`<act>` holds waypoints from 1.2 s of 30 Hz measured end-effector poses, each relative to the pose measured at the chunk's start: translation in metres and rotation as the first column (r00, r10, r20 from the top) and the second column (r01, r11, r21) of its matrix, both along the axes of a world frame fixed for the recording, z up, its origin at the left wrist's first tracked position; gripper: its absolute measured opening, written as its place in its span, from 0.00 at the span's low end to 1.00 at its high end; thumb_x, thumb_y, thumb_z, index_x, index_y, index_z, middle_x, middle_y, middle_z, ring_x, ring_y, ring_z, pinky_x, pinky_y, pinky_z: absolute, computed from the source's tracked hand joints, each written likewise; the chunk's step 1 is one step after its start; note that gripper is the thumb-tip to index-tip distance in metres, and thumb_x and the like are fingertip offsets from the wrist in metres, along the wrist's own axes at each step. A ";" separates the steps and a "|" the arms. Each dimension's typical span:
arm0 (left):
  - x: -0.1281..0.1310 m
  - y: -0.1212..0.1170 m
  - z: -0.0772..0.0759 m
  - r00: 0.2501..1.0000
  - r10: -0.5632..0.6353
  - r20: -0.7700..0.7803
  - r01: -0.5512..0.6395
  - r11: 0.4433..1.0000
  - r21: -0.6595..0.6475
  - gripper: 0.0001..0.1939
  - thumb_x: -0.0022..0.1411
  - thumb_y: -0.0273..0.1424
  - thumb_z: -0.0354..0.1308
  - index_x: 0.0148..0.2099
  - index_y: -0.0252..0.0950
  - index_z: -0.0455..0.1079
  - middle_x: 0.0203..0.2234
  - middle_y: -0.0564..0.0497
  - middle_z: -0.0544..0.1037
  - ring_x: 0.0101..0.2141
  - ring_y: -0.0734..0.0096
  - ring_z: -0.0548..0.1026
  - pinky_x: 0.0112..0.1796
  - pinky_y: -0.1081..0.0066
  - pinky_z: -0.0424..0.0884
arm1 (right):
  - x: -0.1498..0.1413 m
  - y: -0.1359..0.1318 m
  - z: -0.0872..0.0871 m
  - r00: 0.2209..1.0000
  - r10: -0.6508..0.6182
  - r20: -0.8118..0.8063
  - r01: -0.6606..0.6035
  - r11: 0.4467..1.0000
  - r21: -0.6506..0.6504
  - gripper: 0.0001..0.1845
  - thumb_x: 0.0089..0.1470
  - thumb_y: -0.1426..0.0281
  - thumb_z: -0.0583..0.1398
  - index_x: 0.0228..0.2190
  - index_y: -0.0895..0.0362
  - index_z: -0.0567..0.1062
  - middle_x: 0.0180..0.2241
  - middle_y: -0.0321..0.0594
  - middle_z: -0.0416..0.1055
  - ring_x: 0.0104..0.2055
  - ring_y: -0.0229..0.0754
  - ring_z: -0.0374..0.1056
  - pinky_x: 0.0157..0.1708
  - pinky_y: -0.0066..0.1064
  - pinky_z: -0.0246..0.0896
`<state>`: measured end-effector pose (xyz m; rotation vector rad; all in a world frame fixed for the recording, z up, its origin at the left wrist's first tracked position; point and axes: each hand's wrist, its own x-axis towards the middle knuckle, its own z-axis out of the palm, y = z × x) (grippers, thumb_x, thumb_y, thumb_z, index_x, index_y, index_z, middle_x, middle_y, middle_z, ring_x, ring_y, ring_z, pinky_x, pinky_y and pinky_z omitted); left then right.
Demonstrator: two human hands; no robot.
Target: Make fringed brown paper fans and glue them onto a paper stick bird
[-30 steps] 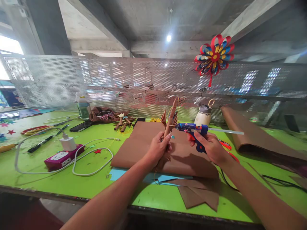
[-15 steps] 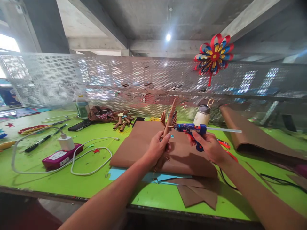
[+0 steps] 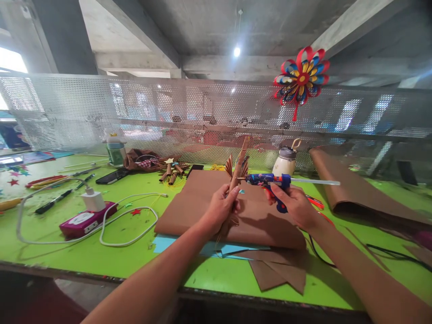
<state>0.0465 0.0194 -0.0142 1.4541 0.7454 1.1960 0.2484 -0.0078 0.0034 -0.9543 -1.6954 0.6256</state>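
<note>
My left hand [image 3: 223, 208] is closed around the lower part of a brown paper craft piece [image 3: 240, 164], a narrow upright strip with pleated paper fans at its sides. My right hand [image 3: 293, 202] grips a blue patterned hot glue gun [image 3: 270, 180] by its handle. The gun's nozzle points left, at or very close to the strip just above my left thumb; whether it touches I cannot tell. A clear glue stick [image 3: 315, 182] sticks out of the gun's back. Under both hands lies folded brown paper [image 3: 195, 202], with light blue paper [image 3: 182, 245] beneath it.
A purple power strip [image 3: 87, 220] with a charger and white cable sits left, near a phone [image 3: 112, 176] and a pen [image 3: 53, 201]. Small brown paper rolls [image 3: 172, 173] lie behind. A bottle [image 3: 285, 162] and rolled brown paper [image 3: 357, 193] stand right. Perforated metal panel [image 3: 189, 117] closes the back.
Hardly anything differs. Both hands, the paper piece and the glue gun keep nearly the same position, with only a very slight shift of the view.
</note>
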 end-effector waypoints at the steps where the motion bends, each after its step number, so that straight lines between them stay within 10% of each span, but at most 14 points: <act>1: 0.000 0.000 0.000 1.000 -0.002 0.004 0.002 1.000 0.000 0.18 0.54 0.46 0.54 0.34 0.35 0.59 0.16 0.58 0.66 0.16 0.81 0.64 0.19 0.79 0.59 | -0.001 0.000 0.000 1.000 0.002 0.006 -0.002 1.000 -0.009 0.19 0.56 0.58 0.52 0.24 0.58 0.69 0.24 0.38 0.65 0.27 0.36 0.61 0.32 0.30 0.57; 36: 0.000 0.000 -0.002 0.999 -0.040 0.012 0.041 0.998 -0.041 0.18 0.55 0.46 0.53 0.34 0.35 0.59 0.16 0.58 0.66 0.16 0.82 0.63 0.19 0.80 0.59 | -0.006 0.001 -0.003 1.000 -0.027 -0.010 0.027 1.000 0.002 0.19 0.54 0.55 0.53 0.26 0.58 0.71 0.25 0.38 0.67 0.26 0.36 0.63 0.30 0.28 0.60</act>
